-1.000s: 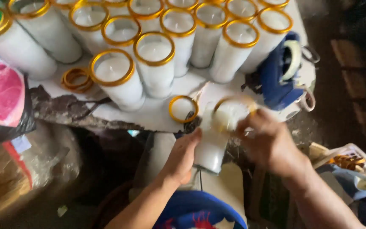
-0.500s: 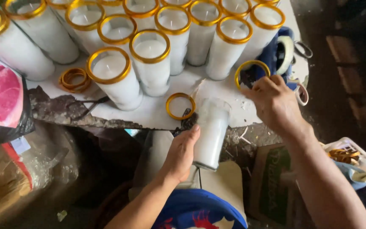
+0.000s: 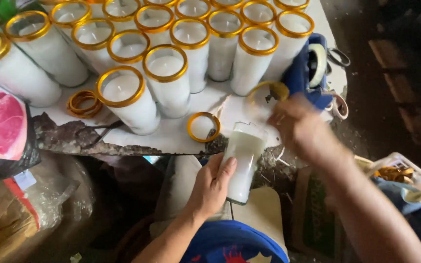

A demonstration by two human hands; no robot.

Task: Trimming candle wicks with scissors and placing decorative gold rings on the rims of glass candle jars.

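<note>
Left hand (image 3: 209,187) grips candle glass (image 3: 242,160) (tilted); right hand (image 3: 296,129) above.

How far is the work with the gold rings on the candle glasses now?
Done: many candle glasses on the table wear gold rims. In hand: the left hand holds a bare candle glass; the blurred right hand carries a gold ring. Left: loose rings lie unused.
</note>
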